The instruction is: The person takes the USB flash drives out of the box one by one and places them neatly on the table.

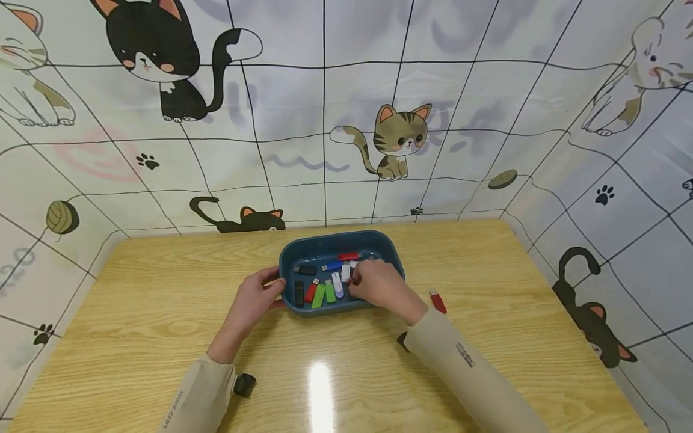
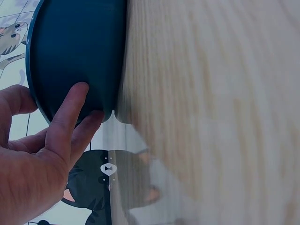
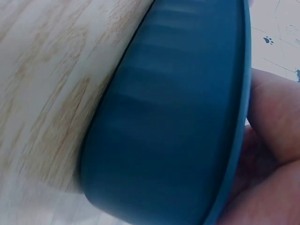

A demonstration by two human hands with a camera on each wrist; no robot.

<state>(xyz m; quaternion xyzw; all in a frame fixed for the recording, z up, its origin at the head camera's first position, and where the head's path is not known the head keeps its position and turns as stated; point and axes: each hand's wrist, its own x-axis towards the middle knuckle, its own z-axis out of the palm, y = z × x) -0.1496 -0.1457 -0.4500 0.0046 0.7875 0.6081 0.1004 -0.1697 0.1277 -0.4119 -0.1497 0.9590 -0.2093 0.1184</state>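
A dark blue plastic bin [image 1: 338, 238] stands on the table with several USB flash drives inside. My left hand [image 1: 258, 293] grips its left end, thumb at the rim. In the left wrist view the fingers [image 2: 70, 110] of that hand lie along the bin's outer wall [image 2: 77, 51]. My right hand [image 1: 381, 288] reaches over the front right rim, its fingers bent down among the drives. Just left of its fingertips lie a white drive [image 1: 345, 273] and a white-and-lilac drive [image 1: 338, 285]. I cannot tell whether the right fingers pinch a drive.
Green drives [image 1: 318, 296], a black drive [image 1: 299, 293] and a blue drive [image 1: 332, 266] lie in the bin. A red flash drive [image 1: 438, 302] lies on the wooden table [image 1: 178, 288], right of the bin. Cat-printed cloth [image 1: 292, 108] rises behind and beside the table.
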